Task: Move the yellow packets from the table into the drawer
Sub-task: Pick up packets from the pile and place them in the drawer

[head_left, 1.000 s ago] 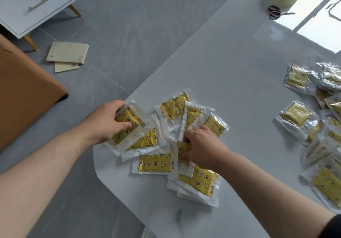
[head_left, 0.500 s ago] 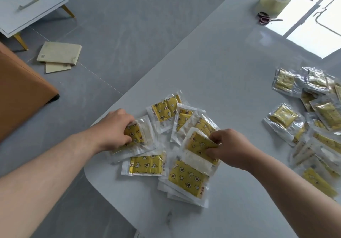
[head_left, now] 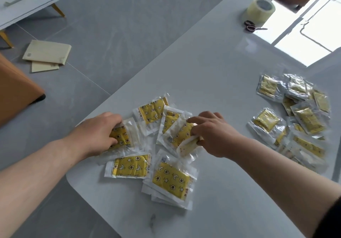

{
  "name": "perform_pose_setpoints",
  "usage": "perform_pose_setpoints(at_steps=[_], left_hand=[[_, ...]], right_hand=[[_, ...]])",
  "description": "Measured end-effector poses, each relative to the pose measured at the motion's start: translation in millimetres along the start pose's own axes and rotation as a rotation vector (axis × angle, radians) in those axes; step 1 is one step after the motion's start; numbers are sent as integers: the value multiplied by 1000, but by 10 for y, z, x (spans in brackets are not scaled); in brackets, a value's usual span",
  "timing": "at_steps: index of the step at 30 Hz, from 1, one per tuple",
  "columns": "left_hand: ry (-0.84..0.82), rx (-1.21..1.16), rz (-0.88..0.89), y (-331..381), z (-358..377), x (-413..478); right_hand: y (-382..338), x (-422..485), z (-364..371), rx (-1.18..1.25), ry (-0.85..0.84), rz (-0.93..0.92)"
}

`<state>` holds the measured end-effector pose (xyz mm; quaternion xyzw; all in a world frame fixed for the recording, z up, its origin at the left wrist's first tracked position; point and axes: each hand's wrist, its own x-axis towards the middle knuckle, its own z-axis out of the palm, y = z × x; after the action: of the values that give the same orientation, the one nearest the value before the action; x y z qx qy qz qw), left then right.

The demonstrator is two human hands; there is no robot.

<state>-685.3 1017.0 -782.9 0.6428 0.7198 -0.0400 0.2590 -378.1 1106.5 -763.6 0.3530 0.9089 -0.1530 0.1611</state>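
Several yellow packets (head_left: 170,180) in clear wrappers lie spread near the front-left corner of the grey table (head_left: 212,75). My left hand (head_left: 97,134) grips a small stack of packets (head_left: 122,138) at the table's left edge, fingers curled over the top one. My right hand (head_left: 212,132) pinches a curled packet (head_left: 186,144) just above the pile, over other overlapping packets (head_left: 170,119). A second heap of yellow packets (head_left: 299,121) lies at the right. The white drawer unit (head_left: 24,0) stands on the floor at the top left with its drawer closed.
A roll of clear tape (head_left: 260,9) and scissors (head_left: 251,26) sit at the table's far side. Beige cardboard pieces (head_left: 46,53) lie on the floor. An orange seat (head_left: 14,92) stands left of the table. Bright window glare falls on the table's right part.
My right hand has moved up and right over the pile and now pinches a curled packet. My left hand keeps its grip on the stack at the left edge.
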Motion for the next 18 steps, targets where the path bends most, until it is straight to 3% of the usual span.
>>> perform_pose_setpoints(at_steps=[7, 18], left_hand=[[-8, -161, -48, -40, 37, -97], [-17, -252, -80, -30, 46, -119]], right_hand=[[56, 149, 10, -41, -55, -149], [34, 155, -2, -132, -11, -50]])
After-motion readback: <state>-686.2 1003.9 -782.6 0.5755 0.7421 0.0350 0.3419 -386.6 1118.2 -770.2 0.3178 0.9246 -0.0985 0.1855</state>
